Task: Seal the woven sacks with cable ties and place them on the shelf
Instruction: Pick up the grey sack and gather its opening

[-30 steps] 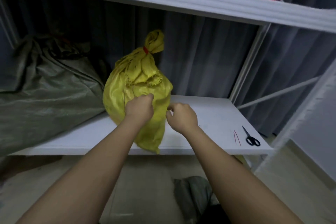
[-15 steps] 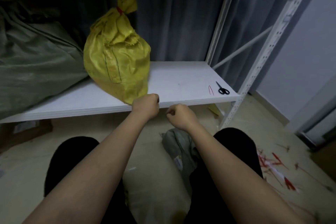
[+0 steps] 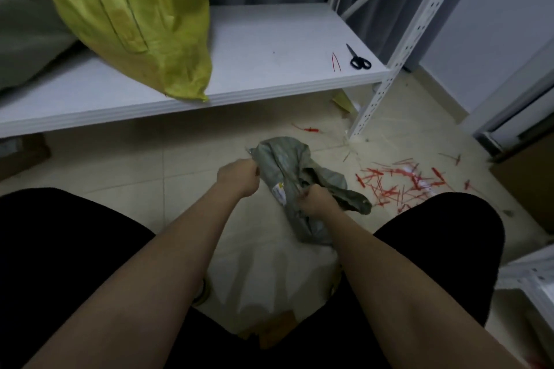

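Sacks half done: the yellow sack [image 3: 132, 18] sits on the shelf [image 3: 269, 39] at 11 o'clock, while your left hand [image 3: 239, 178] and right hand [image 3: 314, 202] each grip the grey sack [image 3: 295, 171] on the floor at centre — unsealed, with spare red cable ties [image 3: 335, 61] waiting at 1 o'clock.

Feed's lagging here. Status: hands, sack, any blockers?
Left hand and right hand both grip the grey sack on the floor. Not tied. Yellow sack sits on the shelf. No blockers.
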A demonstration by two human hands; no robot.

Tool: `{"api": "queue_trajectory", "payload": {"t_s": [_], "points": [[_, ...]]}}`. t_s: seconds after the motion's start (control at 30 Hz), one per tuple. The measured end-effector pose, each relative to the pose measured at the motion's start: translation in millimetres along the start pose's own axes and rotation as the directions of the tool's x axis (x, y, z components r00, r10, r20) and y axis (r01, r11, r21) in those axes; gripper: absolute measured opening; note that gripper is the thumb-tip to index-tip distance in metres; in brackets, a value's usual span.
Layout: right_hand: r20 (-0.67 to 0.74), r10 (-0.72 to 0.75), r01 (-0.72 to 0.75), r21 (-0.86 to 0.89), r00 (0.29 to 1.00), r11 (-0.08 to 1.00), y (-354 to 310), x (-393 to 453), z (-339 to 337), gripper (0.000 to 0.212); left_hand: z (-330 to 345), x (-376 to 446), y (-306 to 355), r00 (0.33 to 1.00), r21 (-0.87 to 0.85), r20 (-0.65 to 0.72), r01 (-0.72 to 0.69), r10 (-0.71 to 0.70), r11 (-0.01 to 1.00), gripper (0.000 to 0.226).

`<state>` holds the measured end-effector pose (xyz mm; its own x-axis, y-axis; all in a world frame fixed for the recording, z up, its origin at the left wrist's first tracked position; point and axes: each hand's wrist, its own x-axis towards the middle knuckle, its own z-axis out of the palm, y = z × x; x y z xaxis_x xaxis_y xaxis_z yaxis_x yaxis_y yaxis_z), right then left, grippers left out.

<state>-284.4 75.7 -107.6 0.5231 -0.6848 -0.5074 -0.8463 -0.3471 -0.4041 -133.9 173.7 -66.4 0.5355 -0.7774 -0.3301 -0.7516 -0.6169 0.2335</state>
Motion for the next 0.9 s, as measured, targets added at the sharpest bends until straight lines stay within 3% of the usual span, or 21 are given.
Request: {"api": "queue_trajectory", "payload": {"t_s": [0.17, 0.37, 0.53, 0.63, 0.73, 0.9], "points": [[-0.033, 0.015, -0.017, -0.090, 0.999, 0.996, 39.6, 27.9, 13.8, 0.025, 36.0, 32.9, 10.3, 0.996, -0.002, 0.060, -0.064, 0.064, 0.998, 0.030], [-0.245, -0.176, 0.053, -0.438, 0.954, 0.897, 68.1, 61.5, 11.8, 0.048, 77.9, 71.4, 20.4, 0.979, -0.012, 0.178, -0.094, 0.095, 0.995, 0.031], [-0.139, -0.182, 0.040, -0.679, 0.973, 0.733, 82.5, 96.4, 3.8, 0.069, 98.0, 96.2, 30.7, 0.966, -0.016, 0.235, -0.109, 0.109, 0.994, 0.031], [-0.083, -0.166, 0.051, -0.738, 0.983, 0.672, 84.7, 115.6, -12.3, 0.056, 100.7, 109.9, 39.3, 0.965, -0.032, 0.235, -0.109, 0.113, 0.994, 0.030], [-0.040, -0.185, 0.100, -0.718, 0.982, 0.688, 82.1, 127.9, -27.1, 0.041, 100.0, 120.6, 49.1, 0.967, -0.071, 0.232, -0.089, 0.103, 0.994, 0.031], [-0.173, -0.224, 0.154, -0.341, 0.959, 0.927, 70.0, 123.5, -51.3, 0.031, 86.8, 123.0, 66.4, 0.963, -0.121, 0.256, -0.053, 0.083, 0.991, 0.031]]}}
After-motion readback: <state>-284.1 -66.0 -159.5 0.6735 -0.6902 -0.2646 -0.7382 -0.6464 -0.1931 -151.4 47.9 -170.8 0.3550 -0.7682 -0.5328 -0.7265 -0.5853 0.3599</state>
